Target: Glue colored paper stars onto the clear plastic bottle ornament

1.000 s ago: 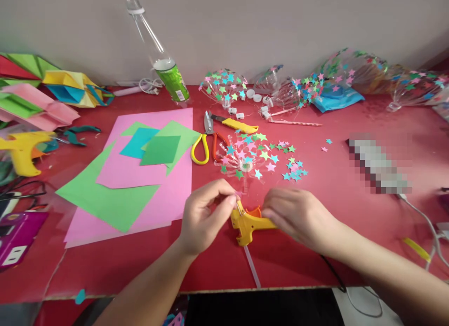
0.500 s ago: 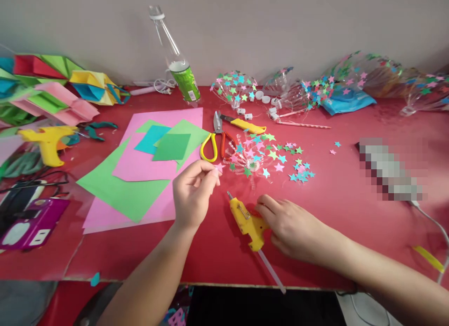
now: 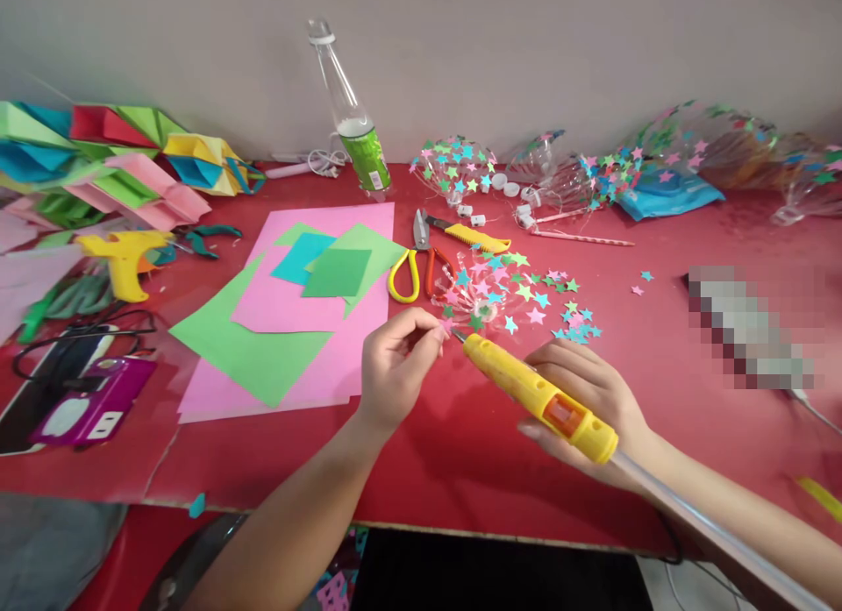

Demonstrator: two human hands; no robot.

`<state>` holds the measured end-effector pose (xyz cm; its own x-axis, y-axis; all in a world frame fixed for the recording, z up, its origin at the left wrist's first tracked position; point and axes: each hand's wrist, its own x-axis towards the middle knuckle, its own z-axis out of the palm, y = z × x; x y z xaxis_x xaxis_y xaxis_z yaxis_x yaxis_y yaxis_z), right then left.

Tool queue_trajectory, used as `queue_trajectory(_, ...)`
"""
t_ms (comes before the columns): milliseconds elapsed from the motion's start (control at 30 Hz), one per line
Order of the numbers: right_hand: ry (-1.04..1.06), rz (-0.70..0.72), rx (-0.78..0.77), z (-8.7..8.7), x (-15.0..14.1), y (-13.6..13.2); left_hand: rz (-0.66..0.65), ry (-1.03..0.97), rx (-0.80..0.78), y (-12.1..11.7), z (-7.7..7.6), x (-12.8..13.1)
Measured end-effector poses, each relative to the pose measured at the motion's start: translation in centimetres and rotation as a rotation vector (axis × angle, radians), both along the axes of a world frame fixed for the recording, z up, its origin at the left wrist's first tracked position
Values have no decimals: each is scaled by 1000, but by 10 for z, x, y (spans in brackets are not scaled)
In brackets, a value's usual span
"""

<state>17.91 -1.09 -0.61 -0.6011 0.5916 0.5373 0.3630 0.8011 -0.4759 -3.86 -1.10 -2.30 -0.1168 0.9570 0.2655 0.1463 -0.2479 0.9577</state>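
Observation:
Between the thumb and fingertips of my left hand (image 3: 400, 361) a small pink paper star (image 3: 447, 325) is pinched. My right hand (image 3: 592, 401) is wrapped round a yellow glue gun (image 3: 519, 383). Its metal nozzle points left and comes right up to the star; whether they touch I cannot tell. A long clear glue stick (image 3: 710, 515) sticks out of the gun's back end. Just beyond my hands, a cut clear plastic piece (image 3: 485, 310) lies among several pink, green and blue stars. More loose stars (image 3: 579, 323) are scattered to its right.
Scissors (image 3: 421, 256) and a yellow cutter (image 3: 477, 238) lie behind the stars. Coloured paper sheets (image 3: 263, 365) spread at left, near a second yellow glue gun (image 3: 124, 256). By the wall stand a plastic bottle (image 3: 363, 155) and star-covered plastic pieces (image 3: 455, 166).
My right hand has lifted the glue gun off the table and brought its nozzle to the pink star. My left hand still pinches the star. The view has shifted slightly.

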Motion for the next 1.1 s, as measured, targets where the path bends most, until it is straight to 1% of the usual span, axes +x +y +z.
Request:
queue_trajectory(133, 29, -18, -18, -6, 1, 0, -13, -12, -22, -1, 1, 1)
queue_trajectory(267, -4, -24, -70, -10, 2, -1, -27, -17, -39, -2, 3, 2)
queue_trajectory(867, -13, -49, -104, -11, 2, 0, -22, -41, -58, -3, 3, 2)
queue_trajectory(1100, -7, -40, -90, -9, 1, 0, -22, -43, -57, -4, 3, 3)
